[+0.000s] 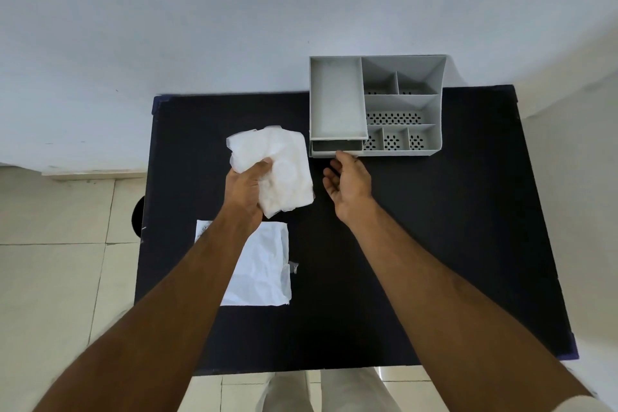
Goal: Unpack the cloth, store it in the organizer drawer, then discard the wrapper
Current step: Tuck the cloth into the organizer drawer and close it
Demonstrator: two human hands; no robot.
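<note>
In the head view we see a dark table (434, 244) standing against a white wall (234, 10), and both our arms reach over it. The left hand (245, 189) grips the white cloth (284, 164), with the fingers closed around its near left part. The cloth is crumpled and is lifted above the table, left of the organizer (401, 104). The right hand (351, 182) is empty and half open, palm turned to the left. Its fingertips (341, 154) touch the front edge of the drawer (336, 147).

The organizer is grey and stands at the far edge of the table, on the right side. The drawer is at its lower left and is pulled out only a little; we can see a narrow dark gap inside it. Above the drawer there is a large flat tray section, and to the right are several small compartments with perforated bottoms.

The wrapper (264, 271) lies flat on the table near us, partly hidden under the left forearm. It is white and wrinkled.
</note>
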